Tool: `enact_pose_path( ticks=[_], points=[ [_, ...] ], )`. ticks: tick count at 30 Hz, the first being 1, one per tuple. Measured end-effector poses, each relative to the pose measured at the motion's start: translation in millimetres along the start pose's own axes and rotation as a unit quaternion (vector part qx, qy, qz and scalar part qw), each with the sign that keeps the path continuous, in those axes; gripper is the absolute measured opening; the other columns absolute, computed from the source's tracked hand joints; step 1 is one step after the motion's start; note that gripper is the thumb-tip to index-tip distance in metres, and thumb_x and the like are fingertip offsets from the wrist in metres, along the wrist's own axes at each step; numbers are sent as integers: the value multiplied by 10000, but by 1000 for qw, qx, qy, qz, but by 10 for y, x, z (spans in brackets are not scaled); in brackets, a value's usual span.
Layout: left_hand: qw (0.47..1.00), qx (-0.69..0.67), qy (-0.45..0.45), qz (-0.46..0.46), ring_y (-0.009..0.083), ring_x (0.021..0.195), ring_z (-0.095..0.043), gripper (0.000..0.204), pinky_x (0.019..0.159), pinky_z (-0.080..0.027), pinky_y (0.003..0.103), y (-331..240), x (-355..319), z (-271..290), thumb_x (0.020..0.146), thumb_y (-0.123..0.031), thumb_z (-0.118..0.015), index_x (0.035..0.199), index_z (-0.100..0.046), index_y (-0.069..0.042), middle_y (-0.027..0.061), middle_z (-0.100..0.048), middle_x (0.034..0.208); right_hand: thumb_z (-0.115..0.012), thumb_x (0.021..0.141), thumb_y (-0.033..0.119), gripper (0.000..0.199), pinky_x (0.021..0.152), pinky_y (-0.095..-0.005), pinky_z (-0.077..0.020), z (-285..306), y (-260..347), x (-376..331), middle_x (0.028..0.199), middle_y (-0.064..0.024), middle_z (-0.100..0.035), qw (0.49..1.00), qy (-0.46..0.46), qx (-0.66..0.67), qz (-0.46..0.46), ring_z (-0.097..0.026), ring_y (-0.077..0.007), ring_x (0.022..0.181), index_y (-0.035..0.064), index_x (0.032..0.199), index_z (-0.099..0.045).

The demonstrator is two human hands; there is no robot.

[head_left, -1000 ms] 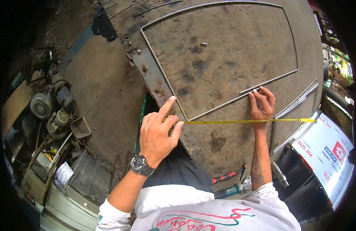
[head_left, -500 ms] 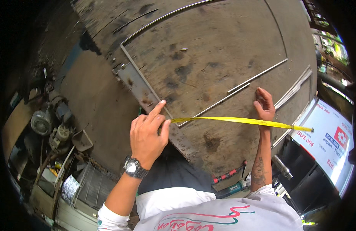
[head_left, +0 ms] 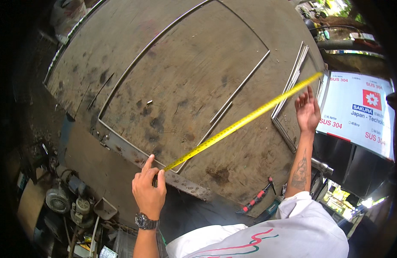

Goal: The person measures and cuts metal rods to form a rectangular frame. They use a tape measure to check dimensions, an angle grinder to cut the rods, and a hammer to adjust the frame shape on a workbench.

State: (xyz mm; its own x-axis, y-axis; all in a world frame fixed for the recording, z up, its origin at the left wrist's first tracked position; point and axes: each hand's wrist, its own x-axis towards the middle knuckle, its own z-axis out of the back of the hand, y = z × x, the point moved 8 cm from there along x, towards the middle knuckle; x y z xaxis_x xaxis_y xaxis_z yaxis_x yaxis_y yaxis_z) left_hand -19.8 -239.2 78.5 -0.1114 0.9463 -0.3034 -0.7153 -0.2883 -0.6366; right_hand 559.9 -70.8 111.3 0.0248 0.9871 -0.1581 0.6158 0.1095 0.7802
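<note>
My left hand (head_left: 149,189) grips the near end of a flat, bright yellow measuring tape (head_left: 245,122), which stretches slantwise across a thin, silvery metal-rod frame (head_left: 250,75) on the brown, stained tabletop (head_left: 194,86). My right hand (head_left: 307,112) is loosely open beside the tape's far end; I cannot tell whether it touches. A smooth white sheet (head_left: 351,99) at right carries red and blue printing.

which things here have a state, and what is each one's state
Tape measure: blade extended
Left hand: closed on the tape measure, index finger extended
Right hand: open, near the tape's far end
Bent metal rod: lying flat, ends overlapping
Thin rods: lying together
Red-black tool: lying down
Wristwatch: strapped on
</note>
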Motion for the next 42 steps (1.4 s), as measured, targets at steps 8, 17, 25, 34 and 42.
enact_pose_path(
  ticks=[8, 17, 25, 34, 42],
  points=[
    [999, 28, -14, -6, 288, 844, -635, 101, 832, -492, 402, -94, 2, -4, 922, -144, -749, 897, -734, -47, 37, -723, 1412, -735, 970, 396, 467, 1033, -453, -538, 683, 195, 1445, 1311, -173, -649, 675, -299, -668, 93, -653, -306, 1201, 64, 1297, -704],
    [994, -91, -9, 65, 283, 899, -660, 97, 860, -521, 392, 48, 49, 15, 938, -127, -752, 928, -740, -31, 89, -754, 1346, -707, 1001, 401, 389, 820, -348, -593, 1245, 393, 1775, 1104, -54, -711, 776, -389, -497, 6, -722, -212, 1005, 72, 1201, -769],
    [987, -140, 28, 71, 238, 931, -689, 130, 850, -531, 359, 235, -69, 123, 962, -101, -730, 967, -731, 30, 126, -769, 1065, -721, 1040, 251, 458, 773, -323, -615, 270, 270, 2156, 1085, -102, -747, 805, -108, -584, 20, -735, -165, 883, 0, 1415, -640],
    [961, -112, 86, 237, 226, 778, -675, 201, 754, -519, 338, 793, -590, 79, 961, -142, -746, 965, -728, 58, 129, -712, 867, -782, 1004, 246, 441, 870, -286, -578, -99, -130, 2509, 1098, -51, -753, 818, -8, -561, -126, -699, -141, 968, 6, 1365, -699],
    [951, -144, 115, 250, 216, 746, -683, 225, 753, -526, 338, 947, -777, -23, 964, -168, -749, 959, -731, 56, 135, -715, 826, -832, 970, 312, 406, 790, -282, -527, -152, -209, 2531, 978, 2, -717, 791, 1, -596, -142, -628, -100, 849, 14, 1238, -765]
  ],
)
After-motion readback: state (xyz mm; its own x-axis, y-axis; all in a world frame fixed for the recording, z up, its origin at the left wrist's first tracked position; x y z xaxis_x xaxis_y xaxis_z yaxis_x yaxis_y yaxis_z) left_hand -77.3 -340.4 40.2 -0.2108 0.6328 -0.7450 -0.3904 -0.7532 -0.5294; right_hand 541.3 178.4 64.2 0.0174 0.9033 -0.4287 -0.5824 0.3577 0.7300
